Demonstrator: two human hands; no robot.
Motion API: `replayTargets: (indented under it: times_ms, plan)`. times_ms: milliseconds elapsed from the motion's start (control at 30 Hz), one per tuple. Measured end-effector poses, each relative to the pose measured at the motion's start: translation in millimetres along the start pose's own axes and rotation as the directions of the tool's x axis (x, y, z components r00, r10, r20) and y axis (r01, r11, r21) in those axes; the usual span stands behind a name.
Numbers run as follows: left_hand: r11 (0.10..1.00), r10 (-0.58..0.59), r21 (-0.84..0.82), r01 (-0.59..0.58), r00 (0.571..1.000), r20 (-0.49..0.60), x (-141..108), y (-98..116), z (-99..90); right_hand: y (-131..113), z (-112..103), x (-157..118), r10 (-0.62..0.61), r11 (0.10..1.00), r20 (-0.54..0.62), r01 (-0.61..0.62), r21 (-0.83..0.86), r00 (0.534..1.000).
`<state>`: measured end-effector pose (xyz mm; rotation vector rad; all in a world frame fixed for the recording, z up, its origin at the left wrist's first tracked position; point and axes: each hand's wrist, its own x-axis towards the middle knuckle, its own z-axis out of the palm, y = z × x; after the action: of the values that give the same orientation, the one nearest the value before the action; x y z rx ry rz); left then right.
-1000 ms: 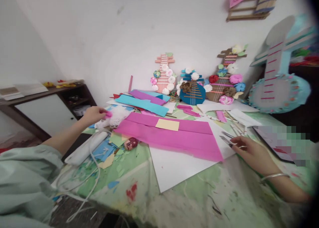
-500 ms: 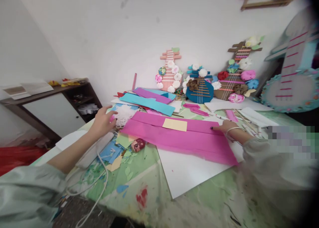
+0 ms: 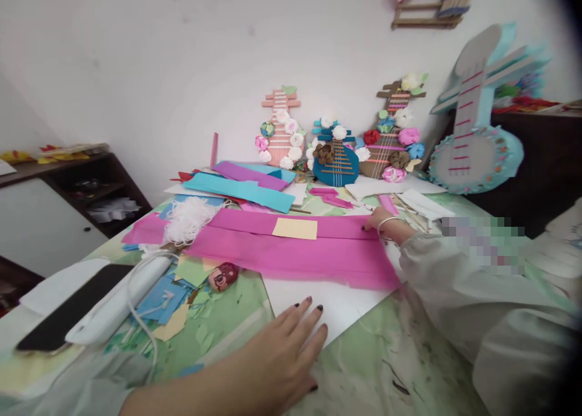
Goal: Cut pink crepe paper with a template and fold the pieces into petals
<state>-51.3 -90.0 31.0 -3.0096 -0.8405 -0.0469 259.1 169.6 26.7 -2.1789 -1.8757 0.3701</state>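
Note:
A long sheet of magenta crepe paper (image 3: 295, 258), folded along its back edge, lies across the table, with a cream paper rectangle (image 3: 295, 228) on its fold. My right hand (image 3: 385, 225) is at the sheet's right end, fingers bent and pressed on it; part of the grip is hidden. Part of a white sheet (image 3: 291, 291) shows beneath the magenta paper. Low in front, my left hand (image 3: 286, 349) is open and holds nothing, fingers spread above the white sheet's near part. A clump of white yarn (image 3: 188, 219) rests by the paper's left end.
Coloured paper strips (image 3: 239, 191) lie behind the magenta sheet. Paper lutes (image 3: 336, 161) with paper flowers lean against the wall. At left are a black phone (image 3: 82, 307), a white power strip (image 3: 118, 301) with a cord, and paper scraps. A dark-red patterned object (image 3: 224, 276) sits near the sheet.
My left hand has moved from beside the white yarn to the front middle of the table. My right hand stays at the paper's right end. The view has turned right.

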Motion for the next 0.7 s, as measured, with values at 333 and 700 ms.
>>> replayTargets:
  times_ms: [333,700]
  plan:
    - [0.991,-0.128,0.043,0.128,0.992,0.004,6,-19,28.5,54,-63,18,0.047,0.987,-0.117,-0.064,-0.149,0.992]
    - [0.972,-0.224,0.046,0.230,0.970,-0.099,2,-32,11.4,31,-49,23,-0.211,0.956,-0.182,0.165,-0.241,0.960]
